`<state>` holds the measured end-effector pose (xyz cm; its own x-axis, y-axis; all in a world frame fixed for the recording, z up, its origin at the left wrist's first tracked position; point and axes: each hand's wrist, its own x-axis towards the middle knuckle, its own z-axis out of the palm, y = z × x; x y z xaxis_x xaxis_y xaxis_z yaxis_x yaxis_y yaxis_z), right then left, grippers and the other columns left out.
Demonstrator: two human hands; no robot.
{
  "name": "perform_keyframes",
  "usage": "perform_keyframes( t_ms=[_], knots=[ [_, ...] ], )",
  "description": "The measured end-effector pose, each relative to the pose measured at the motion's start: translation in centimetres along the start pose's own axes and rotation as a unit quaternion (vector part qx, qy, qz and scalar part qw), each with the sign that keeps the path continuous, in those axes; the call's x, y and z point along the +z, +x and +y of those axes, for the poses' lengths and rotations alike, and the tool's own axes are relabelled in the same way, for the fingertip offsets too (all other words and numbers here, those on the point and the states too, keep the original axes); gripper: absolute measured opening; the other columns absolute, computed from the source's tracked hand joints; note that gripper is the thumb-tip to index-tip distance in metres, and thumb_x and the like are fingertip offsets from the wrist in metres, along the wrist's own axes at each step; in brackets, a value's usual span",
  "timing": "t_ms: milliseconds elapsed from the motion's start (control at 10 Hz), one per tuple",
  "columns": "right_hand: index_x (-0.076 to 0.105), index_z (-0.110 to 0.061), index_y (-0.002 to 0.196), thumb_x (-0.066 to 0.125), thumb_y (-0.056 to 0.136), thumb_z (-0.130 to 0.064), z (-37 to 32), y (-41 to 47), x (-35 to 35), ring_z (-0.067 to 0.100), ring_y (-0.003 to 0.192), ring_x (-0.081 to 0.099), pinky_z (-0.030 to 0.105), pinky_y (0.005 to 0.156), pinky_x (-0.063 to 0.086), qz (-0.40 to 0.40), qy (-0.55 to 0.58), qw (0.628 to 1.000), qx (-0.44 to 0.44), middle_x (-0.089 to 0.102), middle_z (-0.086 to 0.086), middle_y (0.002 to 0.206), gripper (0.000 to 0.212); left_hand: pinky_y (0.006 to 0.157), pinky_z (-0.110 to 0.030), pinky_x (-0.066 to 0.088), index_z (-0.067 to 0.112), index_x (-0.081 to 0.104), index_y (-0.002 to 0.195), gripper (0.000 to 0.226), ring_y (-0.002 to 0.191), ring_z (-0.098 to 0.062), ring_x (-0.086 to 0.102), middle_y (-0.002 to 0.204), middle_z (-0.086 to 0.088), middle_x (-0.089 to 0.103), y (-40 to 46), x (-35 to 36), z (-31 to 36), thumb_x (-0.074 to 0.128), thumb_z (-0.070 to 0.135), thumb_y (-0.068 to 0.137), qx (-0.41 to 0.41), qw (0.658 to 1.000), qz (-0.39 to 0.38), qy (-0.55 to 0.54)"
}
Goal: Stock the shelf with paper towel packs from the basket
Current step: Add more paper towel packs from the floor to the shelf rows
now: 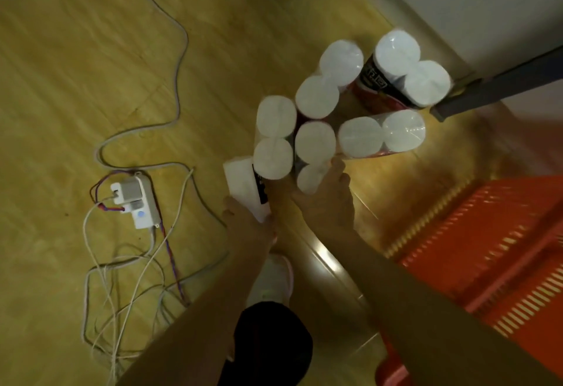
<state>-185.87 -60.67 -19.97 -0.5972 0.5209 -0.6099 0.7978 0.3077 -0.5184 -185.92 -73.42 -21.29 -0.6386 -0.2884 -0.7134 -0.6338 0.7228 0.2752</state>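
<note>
Now both hands are down among the paper towel packs (pixel 316 141) standing on the wooden floor (pixel 91 81), just left of the orange basket (pixel 487 248). My guess — a pack is being picked up. Right hand (pixel 326 199) curls round one pack's near end; left hand (pixel 243 218) holds a white pack (pixel 243 184) lying beside it. Next, lift them — the shelf isn't clearly in view.
</note>
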Motion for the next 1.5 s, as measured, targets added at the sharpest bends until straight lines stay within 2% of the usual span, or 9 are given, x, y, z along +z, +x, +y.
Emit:
perform_keyframes(
  t_ms=[200, 400, 600, 700, 800, 1000, 1200, 1400, 1500],
  knots=[
    [0.033, -0.024, 0.141, 0.079, 0.066, -0.047, 2.8, -2.2, -4.0, 0.022, 0.099, 0.051, 0.037, 0.078, 0.047, 0.021, 0.004, 0.998, -0.062, 0.052, 0.005, 0.116, 0.091, 0.082, -0.041, 0.044, 0.003, 0.028, 0.142, 0.089, 0.118, -0.038, 0.053, 0.131, -0.017, 0.052, 0.8, -3.2, -0.1, 0.082, 0.032, 0.076, -0.004, 1.0, -0.015, 0.015],
    [0.041, -0.02, 0.132, 0.081, 0.06, -0.038, 2.7, -7.0, -9.4, 0.018, 0.097, 0.054, 0.03, 0.074, 0.042, 0.043, 0.057, 0.995, -0.065, 0.054, -0.003, 0.11, 0.084, 0.085, -0.044, 0.048, 0.002, 0.035, 0.133, 0.084, 0.113, -0.041, 0.057, 0.124, -0.023, 0.056, -5.0, -8.5, 1.5, 0.075, 0.051, 0.077, -0.011, 0.999, 0.018, 0.038],
    [0.042, -0.029, 0.131, 0.08, 0.065, -0.035, -3.0, -12.9, -18.4, 0.015, 0.098, 0.051, 0.033, 0.077, 0.048, 0.07, 0.064, 0.991, -0.099, 0.054, -0.002, 0.113, 0.076, 0.083, -0.046, 0.052, 0.005, 0.036, 0.128, 0.093, 0.1, -0.04, 0.06, 0.114, -0.02, 0.059, -13.2, -15.7, 4.4, 0.055, 0.066, 0.061, 0.025, 1.0, 0.018, 0.005],
    [0.047, -0.028, 0.129, 0.079, 0.068, -0.034, -6.2, -14.9, -23.3, 0.014, 0.099, 0.052, 0.031, 0.08, 0.047, 0.077, 0.085, 0.986, -0.124, 0.055, -0.004, 0.111, 0.069, 0.081, -0.046, 0.054, 0.008, 0.039, 0.129, 0.089, 0.093, -0.034, 0.061, 0.11, -0.014, 0.06, -17.0, -19.6, 7.8, 0.062, 0.062, 0.062, 0.056, 0.998, 0.003, -0.028],
    [0.054, -0.026, 0.125, 0.075, 0.074, -0.028, -10.4, -17.5, -29.4, 0.012, 0.098, 0.056, 0.025, 0.074, 0.045, 0.119, 0.117, 0.971, -0.173, 0.058, -0.005, 0.109, 0.055, 0.061, -0.03, 0.048, 0.009, 0.04, 0.131, 0.078, 0.083, -0.025, 0.058, 0.103, -0.005, 0.058, -20.8, -23.3, 11.9, 0.077, 0.052, 0.076, 0.122, 0.992, -0.006, -0.044],
    [0.057, -0.031, 0.109, 0.061, 0.061, -0.047, -18.0, -23.6, -41.2, 0.006, 0.094, 0.062, 0.027, 0.078, 0.053, 0.162, 0.219, 0.932, -0.24, 0.065, -0.006, 0.101, 0.051, 0.072, -0.038, 0.057, 0.016, 0.048, 0.126, 0.071, 0.09, -0.021, 0.069, 0.107, -0.005, 0.068, -30.0, -30.7, 20.2, 0.082, 0.042, 0.069, 0.2, 0.956, -0.082, -0.199],
    [0.054, -0.032, 0.116, 0.059, 0.06, -0.054, -24.3, -30.7, -53.1, 0.008, 0.094, 0.058, 0.015, 0.077, 0.047, 0.191, 0.216, 0.897, -0.334, 0.062, -0.006, 0.106, 0.06, 0.083, -0.044, 0.057, 0.02, 0.048, 0.127, 0.059, 0.093, -0.028, 0.07, 0.108, -0.01, 0.07, -40.2, -37.0, 26.1, 0.078, 0.032, 0.078, 0.235, 0.919, -0.104, -0.297],
    [0.061, -0.026, 0.105, 0.062, 0.06, -0.05, -27.0, -38.5, -63.4, -0.004, 0.087, 0.06, 0.012, 0.065, 0.049, 0.189, 0.22, 0.87, -0.398, 0.063, -0.01, 0.098, 0.051, 0.07, -0.042, 0.061, 0.016, 0.058, 0.123, 0.078, 0.083, -0.034, 0.073, 0.096, -0.016, 0.075, -50.1, -41.6, 29.5, 0.077, 0.047, 0.054, 0.3, 0.89, -0.141, -0.315],
    [0.058, -0.028, 0.101, 0.064, 0.059, -0.051, -28.0, -42.1, -67.8, 0.002, 0.084, 0.062, 0.021, 0.062, 0.054, 0.184, 0.206, 0.868, -0.413, 0.063, -0.011, 0.096, 0.048, 0.071, -0.042, 0.06, 0.016, 0.059, 0.124, 0.058, 0.086, -0.038, 0.071, 0.097, -0.02, 0.075, -54.2, -43.4, 31.3, 0.077, 0.033, 0.071, 0.318, 0.88, -0.169, -0.31]
  ],
)
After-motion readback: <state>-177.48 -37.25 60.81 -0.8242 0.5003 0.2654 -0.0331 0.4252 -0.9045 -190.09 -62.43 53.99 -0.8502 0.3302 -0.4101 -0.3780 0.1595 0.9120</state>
